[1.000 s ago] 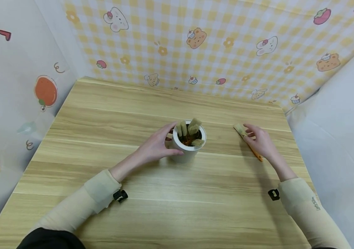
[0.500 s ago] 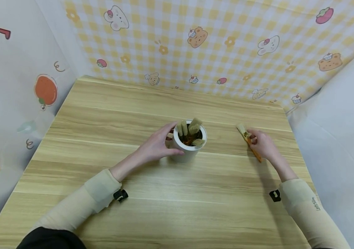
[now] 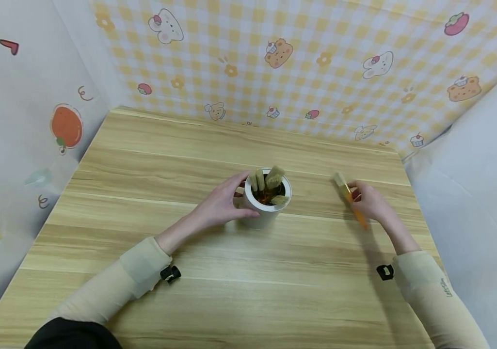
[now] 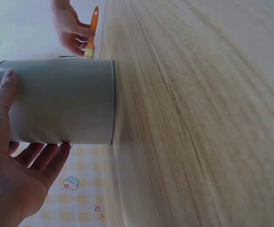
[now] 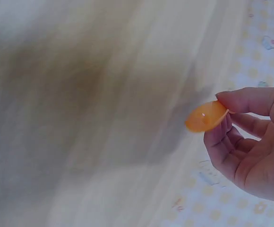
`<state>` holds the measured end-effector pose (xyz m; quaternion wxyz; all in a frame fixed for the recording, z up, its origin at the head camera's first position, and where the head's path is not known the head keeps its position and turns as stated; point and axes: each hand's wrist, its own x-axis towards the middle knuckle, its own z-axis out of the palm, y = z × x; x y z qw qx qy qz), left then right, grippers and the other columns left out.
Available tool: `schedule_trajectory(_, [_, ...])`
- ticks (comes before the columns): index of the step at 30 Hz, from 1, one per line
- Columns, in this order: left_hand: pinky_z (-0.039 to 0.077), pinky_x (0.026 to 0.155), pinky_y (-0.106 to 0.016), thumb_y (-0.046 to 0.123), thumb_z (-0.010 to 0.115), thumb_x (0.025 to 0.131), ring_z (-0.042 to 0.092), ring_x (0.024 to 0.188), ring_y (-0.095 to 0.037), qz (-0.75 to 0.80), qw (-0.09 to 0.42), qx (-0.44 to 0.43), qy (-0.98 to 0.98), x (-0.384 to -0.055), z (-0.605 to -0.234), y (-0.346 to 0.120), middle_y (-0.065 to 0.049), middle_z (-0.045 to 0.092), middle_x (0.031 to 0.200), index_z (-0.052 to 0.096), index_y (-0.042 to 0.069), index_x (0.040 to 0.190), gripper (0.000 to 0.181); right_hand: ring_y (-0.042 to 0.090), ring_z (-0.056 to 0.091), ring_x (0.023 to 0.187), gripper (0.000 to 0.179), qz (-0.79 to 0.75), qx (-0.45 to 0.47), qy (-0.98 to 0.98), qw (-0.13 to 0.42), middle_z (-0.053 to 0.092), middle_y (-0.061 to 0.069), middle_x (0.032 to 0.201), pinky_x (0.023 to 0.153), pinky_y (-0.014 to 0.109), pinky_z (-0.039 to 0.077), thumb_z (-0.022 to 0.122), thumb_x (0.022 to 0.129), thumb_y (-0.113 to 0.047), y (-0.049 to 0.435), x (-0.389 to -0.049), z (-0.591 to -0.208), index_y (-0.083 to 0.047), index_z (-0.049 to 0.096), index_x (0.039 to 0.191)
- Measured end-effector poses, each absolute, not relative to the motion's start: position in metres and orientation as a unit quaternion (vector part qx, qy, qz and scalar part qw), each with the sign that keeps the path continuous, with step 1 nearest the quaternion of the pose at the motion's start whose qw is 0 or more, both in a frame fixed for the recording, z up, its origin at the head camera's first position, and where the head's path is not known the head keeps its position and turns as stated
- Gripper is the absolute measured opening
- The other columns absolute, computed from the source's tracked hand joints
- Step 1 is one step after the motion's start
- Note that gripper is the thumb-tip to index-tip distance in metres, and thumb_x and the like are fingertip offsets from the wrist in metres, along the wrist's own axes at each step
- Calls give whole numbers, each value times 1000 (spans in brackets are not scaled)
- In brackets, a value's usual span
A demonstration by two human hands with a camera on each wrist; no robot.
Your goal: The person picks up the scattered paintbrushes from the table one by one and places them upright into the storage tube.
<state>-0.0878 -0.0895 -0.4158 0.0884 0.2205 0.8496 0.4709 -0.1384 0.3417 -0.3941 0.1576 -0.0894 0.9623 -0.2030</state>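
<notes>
My left hand point(image 3: 219, 203) grips the side of a grey-white can point(image 4: 64, 101) in the middle of the table, thumb on the near side and fingers round the far side. Several paintbrushes point(image 3: 273, 177) stand in the can with their pale bristles up. To the right, my right hand point(image 3: 369, 199) pinches another paintbrush point(image 3: 343, 185) between thumb and fingers. Its pale bristles point away from me, and the orange handle point(image 5: 204, 117) comes back toward me. In the left wrist view this brush appears beyond the can, bristles low and handle up.
The wood-grain table point(image 3: 248, 291) carries the can. A yellow checked cloth point(image 3: 248, 63) with cartoon prints hangs along the back edge. White sheets stand at the left point(image 3: 21, 145) and right point(image 3: 475, 184).
My right hand has closed its fingers on the paintbrush, which has shifted slightly right and come up a little from the table. The left hand and can stay in place.
</notes>
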Motion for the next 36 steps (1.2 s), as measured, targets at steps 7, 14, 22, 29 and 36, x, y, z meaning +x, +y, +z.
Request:
schedule_trajectory(7, [60,101,-45,38,90,79,64,125,-31,475,88,222,847,-87,-415,-89,-7,42,162,26,26,163,106,28,62,97,53,-314,-80,937,128,57,27,114,73,24,57,66,94,0,314,-136,-367,9,41,140])
schedule_trajectory(14, [60,101,-47,38,90,80,67,121,-33,474,90,217,849,-87,-414,-89,-9,43,161,26,26,163,106,5,56,91,41,-440,-90,893,32,51,4,107,70,16,59,65,98,-5,266,-127,-331,-2,44,133])
schedule_trajectory(22, [59,102,-48,38,90,79,67,121,-33,471,88,217,851,-86,-413,-89,-10,44,160,26,21,163,107,12,68,84,27,-601,-151,782,-61,56,4,89,72,24,65,68,94,4,209,-116,-300,-13,48,104])
schedule_trajectory(29, [59,101,-46,38,90,80,65,124,-33,470,84,219,851,-86,-414,-89,-11,43,161,26,19,163,106,13,70,82,25,-634,-192,746,-69,62,2,89,71,31,66,65,95,7,178,-111,-296,-13,52,103])
schedule_trajectory(36, [60,102,-44,38,89,80,61,130,-30,475,86,223,847,-86,-414,-90,-10,43,161,26,21,163,106,13,68,84,18,-590,-209,778,-46,65,0,93,76,28,66,65,97,4,171,-106,-304,-1,55,111])
